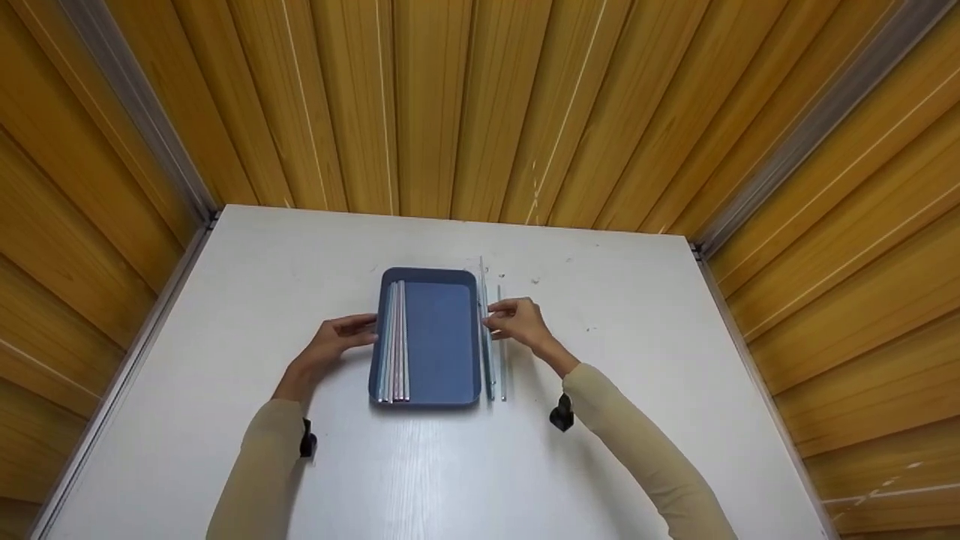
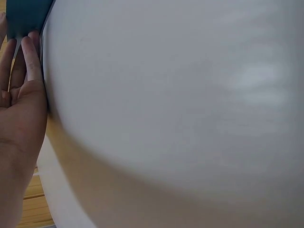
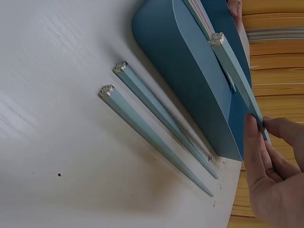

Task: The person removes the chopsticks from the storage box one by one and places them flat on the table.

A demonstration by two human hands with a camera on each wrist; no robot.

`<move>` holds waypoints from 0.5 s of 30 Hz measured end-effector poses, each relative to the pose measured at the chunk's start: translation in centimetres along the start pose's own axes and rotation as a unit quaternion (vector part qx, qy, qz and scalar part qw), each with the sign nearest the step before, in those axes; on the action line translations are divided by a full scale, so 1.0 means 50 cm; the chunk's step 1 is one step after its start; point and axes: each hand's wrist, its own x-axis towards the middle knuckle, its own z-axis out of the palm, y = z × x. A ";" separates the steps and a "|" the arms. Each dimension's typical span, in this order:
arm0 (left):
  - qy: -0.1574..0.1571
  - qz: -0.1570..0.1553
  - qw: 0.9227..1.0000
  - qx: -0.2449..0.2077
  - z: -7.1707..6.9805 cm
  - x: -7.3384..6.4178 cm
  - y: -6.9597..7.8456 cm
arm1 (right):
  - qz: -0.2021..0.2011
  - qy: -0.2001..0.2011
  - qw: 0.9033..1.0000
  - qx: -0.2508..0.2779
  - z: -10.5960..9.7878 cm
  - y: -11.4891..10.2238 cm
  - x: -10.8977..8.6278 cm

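Observation:
A blue tray lies lengthwise on the table. Along its left inner side rest several pale chopsticks, some with a pinkish tint. My left hand touches the tray's left outer wall with extended fingers. Between thumb and fingertips my right hand pinches a light blue chopstick with a silver patterned end, held up by the tray's right rim. Two similar chopsticks, one nearer the tray and one farther out, lie on the table to the right of the tray.
The white table carries a few small dark specks and marks beyond and to the right of the tray. Wood-patterned walls with grey metal corner posts enclose its back and sides.

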 end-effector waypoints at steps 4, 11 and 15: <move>-0.003 -0.002 1.000 0.001 0.001 0.000 -0.002 | 0.007 0.010 1.000 0.006 -0.009 0.008 -0.003; -0.003 0.005 1.000 0.009 -0.003 -0.001 0.000 | 0.010 0.024 1.000 -0.001 -0.027 0.027 -0.007; 0.002 -0.003 1.000 0.013 -0.005 0.000 0.000 | 0.017 0.031 0.999 -0.009 -0.034 0.041 -0.011</move>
